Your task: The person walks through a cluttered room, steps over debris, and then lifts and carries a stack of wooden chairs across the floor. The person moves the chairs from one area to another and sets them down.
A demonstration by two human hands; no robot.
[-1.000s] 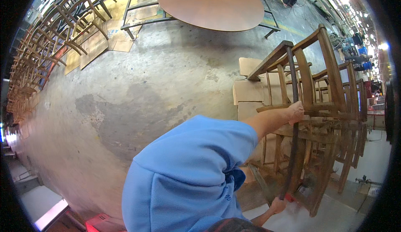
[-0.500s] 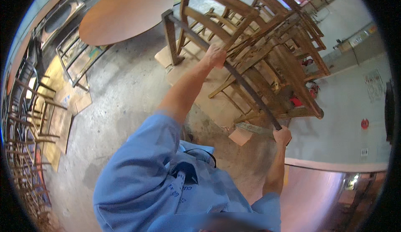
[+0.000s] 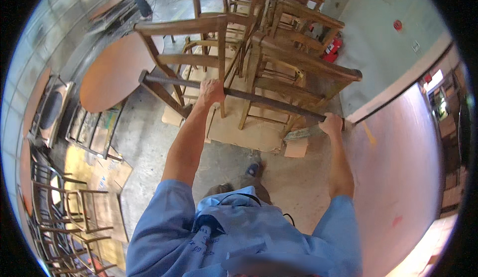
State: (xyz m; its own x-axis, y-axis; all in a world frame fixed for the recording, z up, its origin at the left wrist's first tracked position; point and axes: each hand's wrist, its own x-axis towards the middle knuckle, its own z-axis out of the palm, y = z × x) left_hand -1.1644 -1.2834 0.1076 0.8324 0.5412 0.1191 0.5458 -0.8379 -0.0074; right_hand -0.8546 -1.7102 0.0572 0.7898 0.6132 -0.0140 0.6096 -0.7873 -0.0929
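Note:
A long dark handlebar runs across in front of me, fixed at its left end to a slanting post. My left hand is wrapped round it left of the middle. Near its right end my right hand grips the same bar. Just beyond the bar stand several brown wooden chairs, among them a left one and a right one with their backs toward me. Cardboard lies beneath them; what carries it is mostly hidden.
A round brown tabletop is at the left, with more chairs below it. A pale wall and a red fire extinguisher are at the right. Far left, a person in dark trousers stands.
My view has swung right, and the handlebar has gone from a steep slant to nearly level across it. The chairs now appear straight ahead. Both hands keep their hold.

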